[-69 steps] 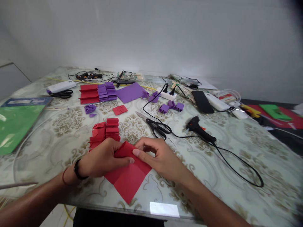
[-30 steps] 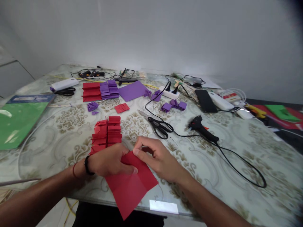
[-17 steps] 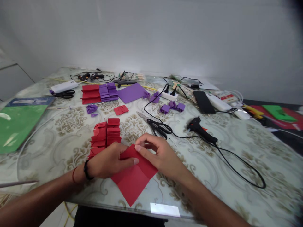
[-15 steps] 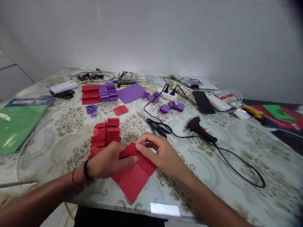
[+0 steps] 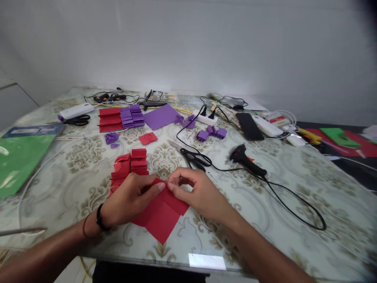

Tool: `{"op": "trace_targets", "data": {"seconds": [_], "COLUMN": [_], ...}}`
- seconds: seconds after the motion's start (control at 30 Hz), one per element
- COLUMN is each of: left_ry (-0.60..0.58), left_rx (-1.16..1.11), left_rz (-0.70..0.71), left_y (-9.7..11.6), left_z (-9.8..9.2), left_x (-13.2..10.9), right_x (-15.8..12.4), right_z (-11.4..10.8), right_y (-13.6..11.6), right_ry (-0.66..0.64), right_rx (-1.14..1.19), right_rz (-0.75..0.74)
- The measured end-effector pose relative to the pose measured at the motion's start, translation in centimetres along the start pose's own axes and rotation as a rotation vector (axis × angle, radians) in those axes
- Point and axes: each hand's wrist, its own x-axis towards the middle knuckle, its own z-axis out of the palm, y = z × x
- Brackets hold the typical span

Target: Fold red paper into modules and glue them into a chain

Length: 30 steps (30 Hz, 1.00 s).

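Observation:
A red paper square point(image 5: 160, 214) lies on the patterned glass table point(image 5: 88, 173) near its front edge, one corner pointing at me. My left hand point(image 5: 129, 198) presses on its left part, fingers curled, thumb tip on the upper fold. My right hand point(image 5: 196, 194) pinches the paper's top corner, thumb and forefinger closed on it. The two thumbs nearly touch. A stack of folded red pieces point(image 5: 129, 167) sits just behind my left hand.
Black scissors point(image 5: 193, 157) and a black glue gun point(image 5: 246, 161) with its cable lie behind my right hand. Farther back are purple and red folded pieces point(image 5: 123, 116), a purple sheet point(image 5: 160, 116), a power strip point(image 5: 206, 117), a phone point(image 5: 249, 125). Green sheets point(image 5: 17, 157) lie at the left.
The red paper has been pulled back flat onto the table and folded smaller. Both hands have shifted slightly away from me, thumbs now meeting at the top fold.

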Motion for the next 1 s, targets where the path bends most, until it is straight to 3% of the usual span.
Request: {"op": "trace_targets", "data": {"seconds": [0.23,0.43,0.6,0.77,1.0], "left_ry": [0.007,0.215,0.315,0.263,0.094], "left_rx": [0.009,-0.186,-0.137,0.033,-0.109], "left_rz": [0.109,-0.077,-0.084,0.018,0.033], "left_y": [0.3,0.5,0.1,0.1,0.2], "left_z": [-0.6,-2.3,-2.3,-1.4,-0.5], "left_x": [-0.1,-0.4,-0.2,-0.1,0.3], "right_x": [-0.1,-0.1,0.1,0.1,-0.3], "right_z": [-0.2,-2.2,-2.9,-1.6,-0.1], "right_y": [-0.5,-0.7,-0.2,-0.4,-0.6], "right_ry": [-0.027,0.027,0.151,0.175,0.063], "right_rx": [-0.026,-0.04,-0.012,-0.006,-0.033], "right_rz": [-0.015,-0.055,-0.078,-0.106,-0.093]}}
